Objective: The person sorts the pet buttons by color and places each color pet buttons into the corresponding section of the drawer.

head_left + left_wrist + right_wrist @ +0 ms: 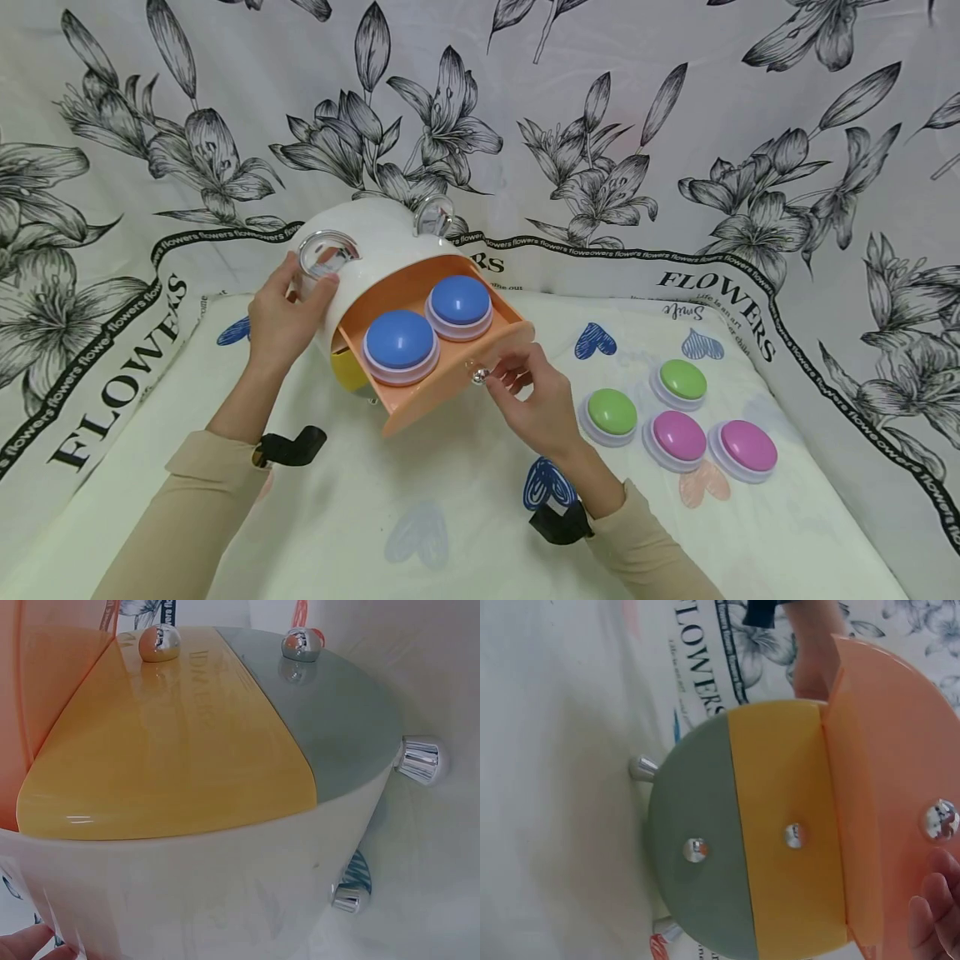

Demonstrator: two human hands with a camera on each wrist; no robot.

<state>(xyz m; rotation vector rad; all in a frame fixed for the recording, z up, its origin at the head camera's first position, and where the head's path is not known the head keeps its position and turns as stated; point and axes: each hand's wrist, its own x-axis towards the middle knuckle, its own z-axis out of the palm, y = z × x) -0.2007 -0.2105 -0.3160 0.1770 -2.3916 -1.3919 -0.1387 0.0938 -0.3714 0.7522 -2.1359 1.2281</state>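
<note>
A rounded white drawer cabinet point(375, 229) stands tilted on the cloth, its top orange drawer point(450, 387) pulled out. Two blue push buttons point(399, 340) with pale bases sit inside that drawer. My left hand point(288, 312) grips the cabinet's left side by a shiny ear-shaped ring point(327, 252), thumb in front. At the drawer front, my right hand point(536, 392) pinches the round silver knob point(479, 377). Below, the yellow drawer point(172, 750) and grey-green drawer point(701, 795) are closed, each with a silver knob.
Two green push buttons point(612, 412) and two pink push buttons point(678, 435) lie to the right on the white cloth point(480, 542) with heart prints. Behind hangs a flower-printed fabric point(525, 150). Short silver feet point(421, 760) stick out under the cabinet.
</note>
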